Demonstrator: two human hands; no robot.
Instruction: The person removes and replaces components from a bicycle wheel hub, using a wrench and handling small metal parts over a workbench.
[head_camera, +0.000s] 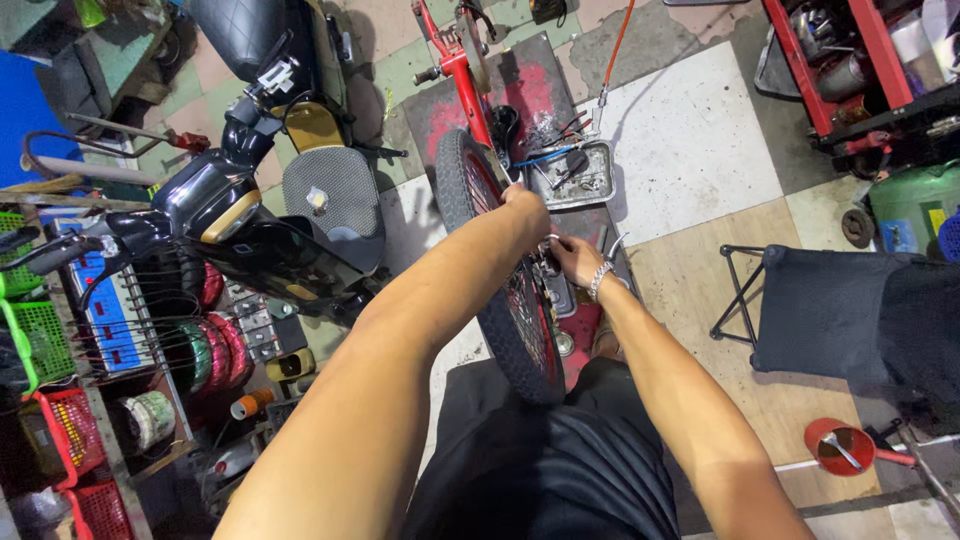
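Head view: looked straight down at a workshop floor, the person's two bare arms reaching out over a dark lap.
Wheel: a spoked wheel with a knobby black tyre (510, 310) stood upright in the middle of the scene, clamped in a red stand (462, 70) that ran off to the far side.
Left hand: the left hand (525, 205) sat on the far top edge of the tyre, fingers curled over the rim, so pretty much closed on the wheel.
Right hand: the right hand (575, 258) was just right of the wheel at the spokes, wearing a metal bracelet (600, 280) on the wrist; fingers were pinched together on something small and shiny, too tiny to say what.
Tray: a metal tray (585, 180) with tools and small parts lay on the floor just beyond the hands, on a red-stained mat.
Left side: a black scooter (250, 220) was parked left of the wheel, with green and red baskets (45, 340) and rolls of coloured wire stuff further left.
Right side: a black folding stool (830, 310) stood well apart on the right, a red funnel (840, 447) lay near it on the near floor, and a red tool cart (850, 70) was at the far right corner.
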